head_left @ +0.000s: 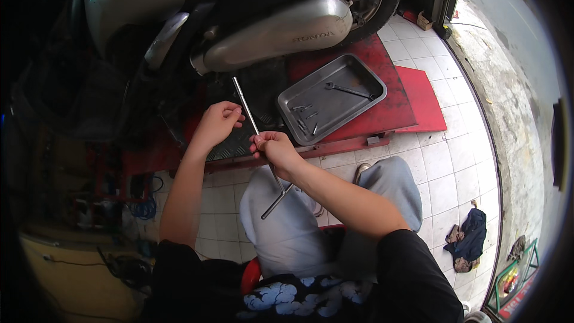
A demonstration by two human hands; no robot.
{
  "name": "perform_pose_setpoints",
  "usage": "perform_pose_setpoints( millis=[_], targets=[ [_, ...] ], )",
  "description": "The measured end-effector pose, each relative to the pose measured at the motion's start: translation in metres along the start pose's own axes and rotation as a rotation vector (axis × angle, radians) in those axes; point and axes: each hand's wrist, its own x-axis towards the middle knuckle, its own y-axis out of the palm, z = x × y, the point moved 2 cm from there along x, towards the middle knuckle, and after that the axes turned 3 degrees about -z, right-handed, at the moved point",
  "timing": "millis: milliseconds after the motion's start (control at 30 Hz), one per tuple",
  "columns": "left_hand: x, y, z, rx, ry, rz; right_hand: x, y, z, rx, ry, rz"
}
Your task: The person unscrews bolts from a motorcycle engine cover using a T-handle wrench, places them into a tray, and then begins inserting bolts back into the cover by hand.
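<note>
My right hand grips a long steel T-handle socket wrench by its shaft; the crossbar is low, over my legs, and the socket end points up toward the scooter's silver casing. My left hand is just left of the shaft, fingers curled together; I cannot make out anything in them. To the right, a metal tray holds an open-end wrench and several small bolts. The tray sits on a red lift platform below the scooter.
The rear wheel is at the top. Tiled floor surrounds the platform, with dark rags at right and a concrete strip beyond. Blue hose and clutter lie at left; a red seat is beneath me.
</note>
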Motion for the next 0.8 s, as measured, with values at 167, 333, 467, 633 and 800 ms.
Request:
perform_pose_setpoints(
  millis=[167, 333, 467, 633, 800],
  targets=[
    [0.056, 0.036, 0.001, -0.335, 0.075, -0.548, -0.019, 0.000, 0.009, 0.094, 0.120, -0.136],
    [0.094, 0.067, -0.022, -0.593, 0.230, -0.761, -0.026, -0.002, 0.019, 0.150, 0.178, -0.174],
    [0.099, 0.074, -0.001, -0.677, 0.302, -0.878, -0.021, -0.008, 0.009, 0.066, 0.222, -0.137],
    [0.102, 0.082, -0.010, -0.621, 0.324, -0.870, -0.018, -0.016, 0.024, 0.121, 0.220, -0.157],
    [0.099, 0.079, -0.003, -0.476, 0.336, -0.927, -0.015, -0.007, 0.025, 0.104, 0.209, -0.133]
  ],
)
